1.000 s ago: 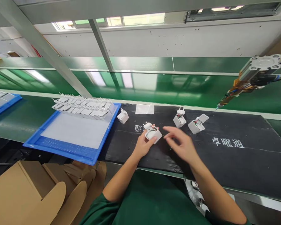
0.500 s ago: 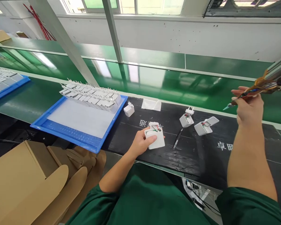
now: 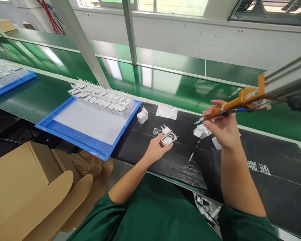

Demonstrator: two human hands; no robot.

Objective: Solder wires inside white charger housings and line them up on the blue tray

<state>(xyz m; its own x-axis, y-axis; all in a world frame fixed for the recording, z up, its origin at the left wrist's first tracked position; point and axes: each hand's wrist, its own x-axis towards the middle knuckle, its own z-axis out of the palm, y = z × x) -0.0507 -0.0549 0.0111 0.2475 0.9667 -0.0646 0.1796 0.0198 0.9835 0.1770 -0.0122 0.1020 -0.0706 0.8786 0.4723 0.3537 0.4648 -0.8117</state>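
My left hand (image 3: pixel 157 149) is closed around a white plug adapter case (image 3: pixel 167 140). Its top is open, showing coloured wires inside, and the lid with two pins is tipped back. My right hand (image 3: pixel 224 129) grips an orange dispensing tool (image 3: pixel 222 107) with a thin pale-teal tip, held in the air right of the case and apart from it. Below that tool lies an open white adapter (image 3: pixel 201 131). Another adapter (image 3: pixel 217 143) is partly hidden by my right wrist. A black pen-like tool (image 3: pixel 193 152) rests on the black mat (image 3: pixel 183 170).
On the left, a blue tray (image 3: pixel 72 143) bears rows of white adapters (image 3: pixel 102 97). A single adapter (image 3: pixel 142 115) stands by its right edge, near a white sheet (image 3: pixel 166 112). Cardboard boxes (image 3: pixel 20 180) fill the lower left. A metal arm (image 3: pixel 288 80) reaches in from the right.
My right hand has brought the orange tool leftward and down, towards the adapters on the mat. My left hand has tilted the case so its open top faces me. The view has shifted slightly.
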